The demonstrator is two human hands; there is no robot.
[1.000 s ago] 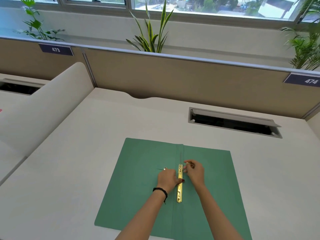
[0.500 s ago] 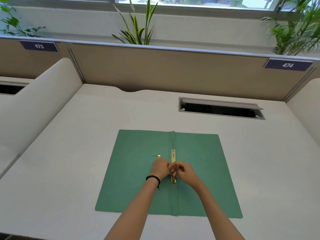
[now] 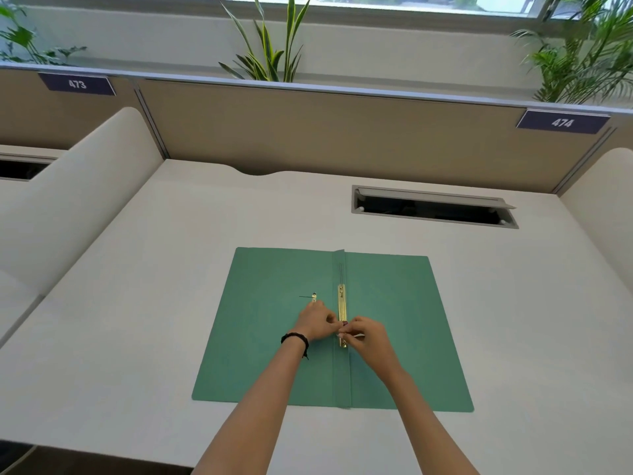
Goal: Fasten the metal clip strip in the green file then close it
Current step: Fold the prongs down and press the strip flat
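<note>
The green file (image 3: 267, 337) lies open and flat on the white desk. A gold metal clip strip (image 3: 342, 305) runs along its spine fold, with a thin metal prong lying flat beyond its far end. My left hand (image 3: 317, 320) and my right hand (image 3: 364, 334) meet over the near end of the strip, fingertips pinched on it and hiding that part. A small loose metal piece (image 3: 313, 297) lies on the left leaf, just past my left fingers.
A cable slot (image 3: 433, 207) with a raised grey flap opens in the desk behind the file on the right. Curved white dividers rise at the left (image 3: 78, 200) and far right. A tan partition closes the back, with plants behind it.
My right hand slid from the far end of the strip toward its near end and now meets my left hand there. The view shifted slightly.
</note>
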